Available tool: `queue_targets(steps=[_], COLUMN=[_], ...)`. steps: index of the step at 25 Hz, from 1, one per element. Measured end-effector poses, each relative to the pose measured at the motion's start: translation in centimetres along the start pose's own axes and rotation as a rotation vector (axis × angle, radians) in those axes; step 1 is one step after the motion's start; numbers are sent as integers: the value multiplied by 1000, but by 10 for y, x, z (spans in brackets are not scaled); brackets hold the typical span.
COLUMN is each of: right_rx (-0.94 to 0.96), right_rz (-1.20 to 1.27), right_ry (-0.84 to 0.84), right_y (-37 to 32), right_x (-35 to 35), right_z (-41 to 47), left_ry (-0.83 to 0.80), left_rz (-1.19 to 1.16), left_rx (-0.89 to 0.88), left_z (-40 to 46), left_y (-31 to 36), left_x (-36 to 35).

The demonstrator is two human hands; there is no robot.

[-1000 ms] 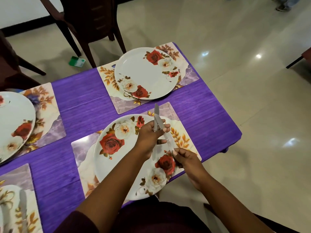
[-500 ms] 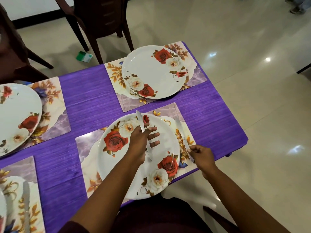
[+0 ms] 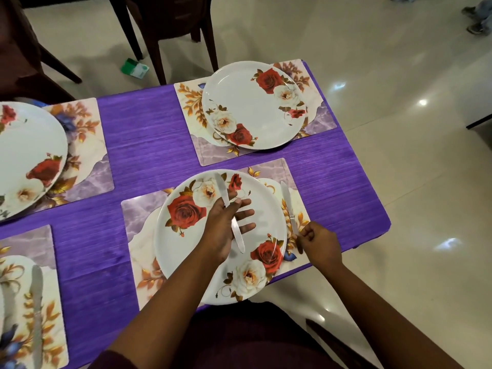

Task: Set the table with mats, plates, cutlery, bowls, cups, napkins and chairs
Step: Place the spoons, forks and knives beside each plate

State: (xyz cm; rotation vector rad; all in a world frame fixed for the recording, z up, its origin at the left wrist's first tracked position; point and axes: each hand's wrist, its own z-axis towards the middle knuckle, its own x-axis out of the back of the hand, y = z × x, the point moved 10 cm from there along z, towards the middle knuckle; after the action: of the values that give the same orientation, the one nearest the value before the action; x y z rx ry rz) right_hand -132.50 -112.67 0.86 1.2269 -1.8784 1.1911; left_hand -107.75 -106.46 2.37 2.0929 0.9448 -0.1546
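Two knives are in play: my left hand pinches one knife over the near plate, other fingers spread. My right hand grips the second knife lying on the mat just right of that plate.

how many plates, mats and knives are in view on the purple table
Plates: 3, one near, one far, one left
Mats: 4
Knives: 3
Total: 10
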Motion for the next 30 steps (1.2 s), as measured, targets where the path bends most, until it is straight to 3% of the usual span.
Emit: queue_targets(steps=[8, 14, 19, 26, 30], right_rx=[40, 148, 242, 377, 427], right_rz=[172, 520, 473, 319, 371], right_ry=[65, -377, -468, -549, -541], right_y=[-32, -128, -150, -144, -115], right_x=[19, -3, -14, -7, 12], right_z=[8, -10, -31, -34, -17], left_ry=[-137, -157, -121, 180, 260], left_rz=[11, 31, -136, -32, -41], left_rx=[57, -44, -86, -173, -215], left_z=[-1, -1, -11, -28, -35], left_y=[-7, 0, 13, 19, 8], left_x=[-24, -32, -10, 20, -8])
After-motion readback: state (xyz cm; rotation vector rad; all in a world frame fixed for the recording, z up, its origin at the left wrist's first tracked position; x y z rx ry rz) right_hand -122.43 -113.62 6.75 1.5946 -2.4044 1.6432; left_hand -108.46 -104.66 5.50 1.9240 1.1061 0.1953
